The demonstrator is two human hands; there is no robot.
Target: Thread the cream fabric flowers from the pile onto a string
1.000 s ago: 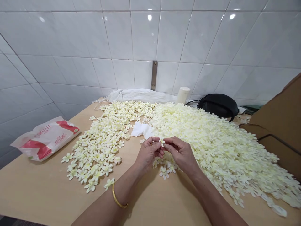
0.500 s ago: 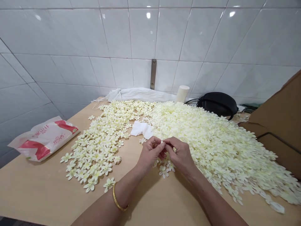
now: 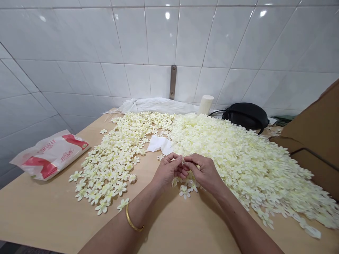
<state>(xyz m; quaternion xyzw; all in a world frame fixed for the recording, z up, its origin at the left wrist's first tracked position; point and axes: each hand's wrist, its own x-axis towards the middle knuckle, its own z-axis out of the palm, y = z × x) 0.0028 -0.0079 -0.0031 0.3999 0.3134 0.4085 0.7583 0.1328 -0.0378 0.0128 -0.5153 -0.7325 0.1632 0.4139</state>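
My left hand (image 3: 169, 170) and my right hand (image 3: 202, 172) meet over the front of the flower heap, thumbs and fingertips pinched close together. Between them is a small pale artificial flower (image 3: 182, 161), mostly covered by the fingers. A gold bangle (image 3: 130, 218) circles my left wrist. Just below the hands a loose flower (image 3: 184, 191) lies on the table. To the right spreads a big heap of pale yellow-white flowers (image 3: 246, 165); a thinner spread of flowers (image 3: 108, 169) lies to the left. Beyond my left hand rests a white piece of paper or cloth (image 3: 159, 145).
On the left side of the wooden table (image 3: 53, 215) lies a white and red plastic bag (image 3: 51, 154). By the tiled wall stand a white cylinder (image 3: 206, 104) and a black rounded object with a cord (image 3: 246, 115). A cardboard box (image 3: 315, 137) borders the right.
The fingertips have shifted slightly, and my left fingers have spread a little below the pinch. Both hands stay in nearly the same place; the flower piles look unchanged.
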